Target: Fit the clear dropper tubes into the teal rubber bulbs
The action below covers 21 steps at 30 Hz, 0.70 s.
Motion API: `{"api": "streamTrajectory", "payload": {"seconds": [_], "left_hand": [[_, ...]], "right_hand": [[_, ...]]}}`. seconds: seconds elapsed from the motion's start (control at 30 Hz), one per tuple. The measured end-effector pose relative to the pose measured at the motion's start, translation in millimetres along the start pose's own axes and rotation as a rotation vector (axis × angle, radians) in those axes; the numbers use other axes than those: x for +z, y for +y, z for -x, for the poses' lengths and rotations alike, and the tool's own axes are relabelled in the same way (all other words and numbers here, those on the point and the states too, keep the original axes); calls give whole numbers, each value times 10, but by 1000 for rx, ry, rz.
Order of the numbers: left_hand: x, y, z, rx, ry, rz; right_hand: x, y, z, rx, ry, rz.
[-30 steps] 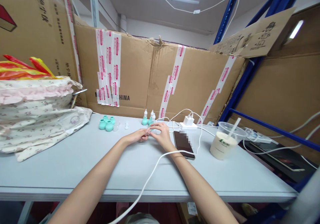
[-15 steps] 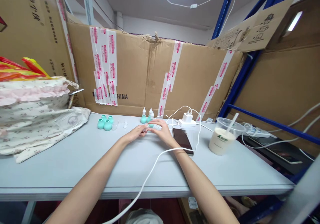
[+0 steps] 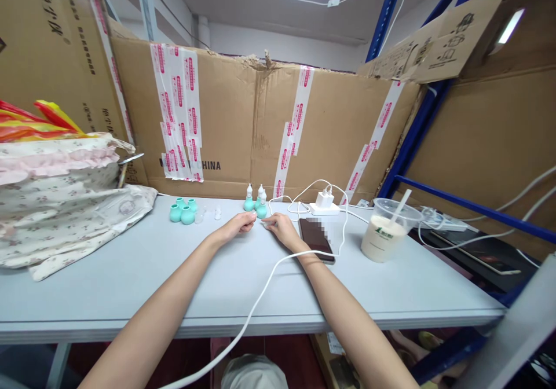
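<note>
My left hand is closed around a small clear plastic piece, which shows faintly at the thumb tip. Just to its right, my right hand has thumb and fingers pinched together; whatever they hold is too small to make out. A narrow gap separates the hands. Beyond them stand a few teal squeeze bulbs with white nozzles. To the left is a cluster of open-necked teal bulbs without nozzles. Beside that cluster lie clear plastic parts and a small white nozzle part.
A phone lies right of my right hand, with a white cable crossing over my right forearm. Behind it sits a white charger on a power strip. A drink cup stands at right; a floral cloth bag is at left.
My hands were together with fingertips meeting on a small clear piece; now they have parted slightly. The right fingers have closed into a lower pinch. The view has shifted a little.
</note>
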<state>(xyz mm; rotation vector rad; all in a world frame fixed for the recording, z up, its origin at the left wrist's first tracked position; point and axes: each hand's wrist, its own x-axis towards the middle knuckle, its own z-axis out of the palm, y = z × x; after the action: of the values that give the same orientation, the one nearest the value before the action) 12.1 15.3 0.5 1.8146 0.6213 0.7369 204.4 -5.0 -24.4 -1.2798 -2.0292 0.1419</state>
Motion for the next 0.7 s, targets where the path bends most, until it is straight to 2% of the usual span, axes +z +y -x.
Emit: {"api": "streamTrajectory", "payload": {"seconds": [0.13, 0.33, 0.57, 0.7], "left_hand": [[16, -8, -10, -3, -22, 44], [21, -42, -24, 2, -20, 33], [82, 18, 11, 65, 133, -31], [130, 83, 61, 51, 164, -200]], "right_hand": [[-49, -76, -35, 18, 66, -100], [-185, -288, -113, 141, 211, -475], [-202, -328, -147, 187, 206, -761], [-181, -318, -158, 239, 203, -890]]}}
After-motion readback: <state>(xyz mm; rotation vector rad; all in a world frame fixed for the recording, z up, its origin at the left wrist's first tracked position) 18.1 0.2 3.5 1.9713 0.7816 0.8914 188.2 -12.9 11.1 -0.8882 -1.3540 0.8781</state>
